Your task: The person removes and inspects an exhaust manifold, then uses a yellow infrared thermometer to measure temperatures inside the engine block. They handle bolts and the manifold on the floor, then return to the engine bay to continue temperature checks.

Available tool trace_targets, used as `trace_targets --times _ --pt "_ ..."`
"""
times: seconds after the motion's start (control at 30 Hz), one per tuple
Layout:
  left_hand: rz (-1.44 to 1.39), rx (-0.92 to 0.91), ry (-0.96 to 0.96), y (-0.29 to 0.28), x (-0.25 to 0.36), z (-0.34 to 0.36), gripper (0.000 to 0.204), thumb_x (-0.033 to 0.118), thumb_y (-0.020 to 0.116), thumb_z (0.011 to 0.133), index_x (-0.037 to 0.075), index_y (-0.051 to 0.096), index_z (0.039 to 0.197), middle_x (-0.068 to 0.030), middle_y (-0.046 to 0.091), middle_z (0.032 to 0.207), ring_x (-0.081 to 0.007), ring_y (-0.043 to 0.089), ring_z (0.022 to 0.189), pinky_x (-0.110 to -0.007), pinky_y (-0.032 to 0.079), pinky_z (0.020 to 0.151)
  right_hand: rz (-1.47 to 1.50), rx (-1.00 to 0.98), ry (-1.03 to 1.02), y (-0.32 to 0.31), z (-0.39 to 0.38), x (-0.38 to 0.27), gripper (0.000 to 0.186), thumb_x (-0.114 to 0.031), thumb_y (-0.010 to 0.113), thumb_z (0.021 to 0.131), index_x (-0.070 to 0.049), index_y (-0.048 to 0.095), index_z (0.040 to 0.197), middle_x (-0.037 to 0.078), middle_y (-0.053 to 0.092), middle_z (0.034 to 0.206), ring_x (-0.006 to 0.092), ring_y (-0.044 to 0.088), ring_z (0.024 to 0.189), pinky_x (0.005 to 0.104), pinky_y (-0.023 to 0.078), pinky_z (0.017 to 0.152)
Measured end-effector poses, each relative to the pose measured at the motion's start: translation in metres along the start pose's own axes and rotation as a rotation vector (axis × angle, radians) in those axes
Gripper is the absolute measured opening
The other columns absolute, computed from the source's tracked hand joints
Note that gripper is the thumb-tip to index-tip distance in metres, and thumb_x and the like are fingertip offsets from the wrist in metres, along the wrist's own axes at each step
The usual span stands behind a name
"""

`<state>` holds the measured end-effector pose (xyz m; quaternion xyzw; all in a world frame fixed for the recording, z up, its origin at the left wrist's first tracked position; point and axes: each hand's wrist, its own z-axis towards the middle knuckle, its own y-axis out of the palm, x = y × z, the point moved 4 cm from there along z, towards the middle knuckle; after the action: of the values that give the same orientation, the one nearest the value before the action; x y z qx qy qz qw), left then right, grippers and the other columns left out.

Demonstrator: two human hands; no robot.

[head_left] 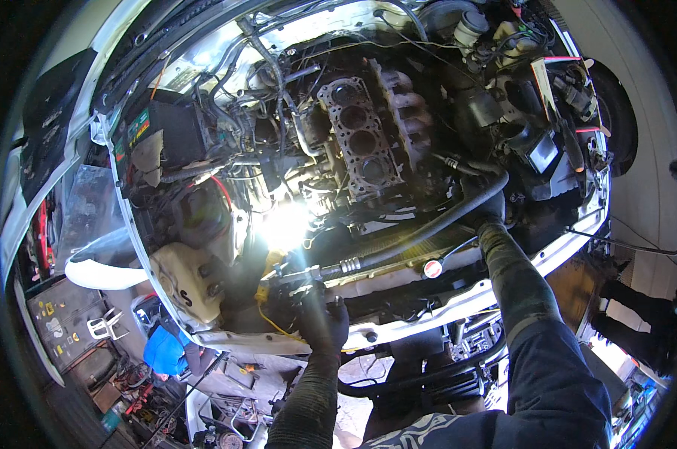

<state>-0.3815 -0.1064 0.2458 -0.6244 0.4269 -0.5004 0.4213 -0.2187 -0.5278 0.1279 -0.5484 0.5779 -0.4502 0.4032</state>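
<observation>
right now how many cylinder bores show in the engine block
4, in one row along the engine block: the farthest bore, the second bore, the third bore and the nearest bore. None of that row looks hidden.

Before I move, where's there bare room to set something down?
A narrow strip of white front panel between the left hand and right forearm looks bare. It's crowded around the hose, engine block and bright light; dark gaps can't be judged.
</observation>
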Motion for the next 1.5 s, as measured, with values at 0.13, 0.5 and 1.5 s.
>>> trace_targets --times 0.13,0.5,1.5 --pt "-0.045 0.015 0.019 -0.001 0.000 0.001 0.055 0.030 0.069 0.089 0.000 0.057 0.134 -0.0217 0.062 0.124 -0.0411 0.059 0.117 -0.052 0.047 0.101 0.007 -0.009 -0.015 -0.006 -0.001 -0.003 0.041 -0.039 0.054 0.101 -0.011 0.069 0.127 0.013 0.067 0.134 0.0302 0.060 0.130 0.0449 0.046 0.111" --pt "-0.048 0.052 0.036 -0.002 0.002 0.002 0.055 0.026 0.073 0.086 -0.001 0.056 0.131 -0.0221 0.062 0.119 -0.0414 0.061 0.111 -0.052 0.048 0.096 -0.003 0.059 -0.044 -0.007 0.002 -0.004 0.039 -0.037 0.058 0.096 -0.009 0.068 0.122 0.014 0.069 0.128 0.0316 0.064 0.121 0.0456 0.049 0.107" --pt "-0.073 -0.041 -0.005 -0.001 0.003 0.006 0.028 0.021 0.073 0.084 0.003 0.063 0.103 -0.0184 0.060 0.100 -0.0395 0.059 0.097 -0.053 0.046 0.084 0.056 0.260 -0.064 0.004 0.001 0.000 0.032 -0.040 0.062 0.094 -0.012 0.070 0.107 0.014 0.072 0.116 0.0337 0.067 0.113 0.0480 0.052 0.099"
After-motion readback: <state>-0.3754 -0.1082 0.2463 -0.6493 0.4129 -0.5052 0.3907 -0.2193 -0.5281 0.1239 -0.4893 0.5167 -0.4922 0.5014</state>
